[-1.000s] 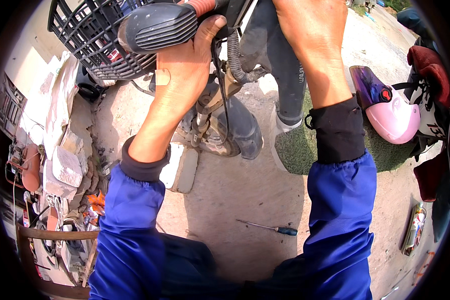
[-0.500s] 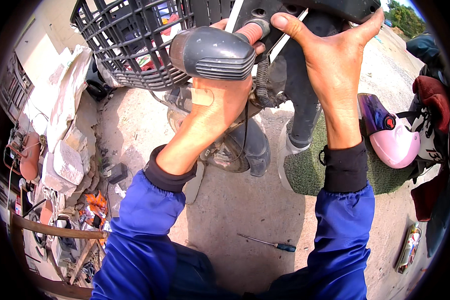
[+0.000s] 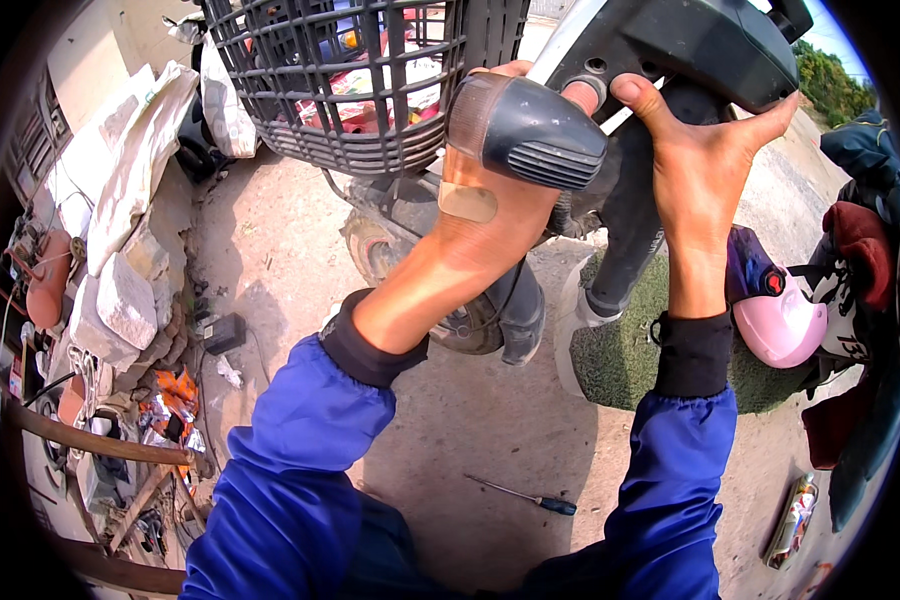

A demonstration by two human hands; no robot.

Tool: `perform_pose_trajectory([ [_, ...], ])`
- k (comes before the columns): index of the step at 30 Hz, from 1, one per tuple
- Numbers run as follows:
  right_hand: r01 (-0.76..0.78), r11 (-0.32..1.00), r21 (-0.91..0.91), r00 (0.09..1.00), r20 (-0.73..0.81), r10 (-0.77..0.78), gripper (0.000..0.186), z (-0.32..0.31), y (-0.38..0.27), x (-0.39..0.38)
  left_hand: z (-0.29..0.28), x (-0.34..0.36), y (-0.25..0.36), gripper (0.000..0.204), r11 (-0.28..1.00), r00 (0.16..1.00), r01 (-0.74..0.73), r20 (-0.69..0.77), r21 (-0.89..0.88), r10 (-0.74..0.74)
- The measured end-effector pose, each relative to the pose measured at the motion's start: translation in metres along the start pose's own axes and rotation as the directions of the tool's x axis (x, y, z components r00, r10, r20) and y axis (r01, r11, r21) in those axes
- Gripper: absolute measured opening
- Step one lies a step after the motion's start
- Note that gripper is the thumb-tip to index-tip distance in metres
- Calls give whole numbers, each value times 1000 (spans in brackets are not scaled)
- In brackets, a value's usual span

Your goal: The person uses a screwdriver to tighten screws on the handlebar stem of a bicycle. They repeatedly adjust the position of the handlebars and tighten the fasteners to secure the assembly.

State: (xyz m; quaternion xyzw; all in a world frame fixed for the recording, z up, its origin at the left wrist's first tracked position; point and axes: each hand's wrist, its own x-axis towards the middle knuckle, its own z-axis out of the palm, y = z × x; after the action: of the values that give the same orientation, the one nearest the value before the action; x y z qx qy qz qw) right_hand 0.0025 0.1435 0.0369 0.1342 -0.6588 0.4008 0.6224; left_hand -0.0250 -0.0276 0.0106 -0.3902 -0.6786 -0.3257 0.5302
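Note:
My left hand [image 3: 495,215], a tan plaster across its back, is wrapped behind a black ridged lamp housing [image 3: 542,145] with a clear lens. Its fingertips show above, near a white strip, gripping the assembly where I cannot fully see. My right hand [image 3: 705,170] grips the larger black handlebar housing [image 3: 705,45], thumb beside a short reddish tube [image 3: 578,95], fingers at the housing's lower right edge. Both hands hold this assembly above a scooter's dark front tubing [image 3: 625,260], beside a black plastic basket [image 3: 350,80] with assorted things inside.
Stone blocks [image 3: 120,310], white sacks and clutter line the left, with a wooden chair frame [image 3: 90,435]. At right lie a pink helmet [image 3: 780,325] on green turf [image 3: 625,370] and dark padded items. A screwdriver [image 3: 520,495] and spray can [image 3: 792,520] lie on the concrete floor.
Both hands and the handlebar assembly have moved rightward in view, with more of the basket now showing. My right thumb has come into view beside the reddish tube.

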Motion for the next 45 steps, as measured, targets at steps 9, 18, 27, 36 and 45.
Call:
perform_pose_trajectory([
  [9, 8, 1000, 14, 1000, -3, -8, 146, 4, 3, 0, 5, 1, 1, 21, 997, 998, -35, -41, 63, 38],
  [18, 33, 998, -54, 999, -35, -35, 141, 3, 0, -4, 20, 5, -15, 19, 969, 965, -128, -201, 210, 171],
  [27, -164, 986, 25, 982, 96, 161, 134, -27, -2, -3, 12, 2, -5, 23, 988, 996, -23, -80, 155, 36],
  [36, -383, 911, -152, 855, 314, 412, 22, -131, 84, -21, 6, 9, 6, 16, 972, 976, 218, 23, -89, -217],
  [45, -166, 805, -569, 522, 642, 562, 10, -200, 125, -176, 23, 7, -10, 19, 986, 967, -161, -194, 40, 166],
])
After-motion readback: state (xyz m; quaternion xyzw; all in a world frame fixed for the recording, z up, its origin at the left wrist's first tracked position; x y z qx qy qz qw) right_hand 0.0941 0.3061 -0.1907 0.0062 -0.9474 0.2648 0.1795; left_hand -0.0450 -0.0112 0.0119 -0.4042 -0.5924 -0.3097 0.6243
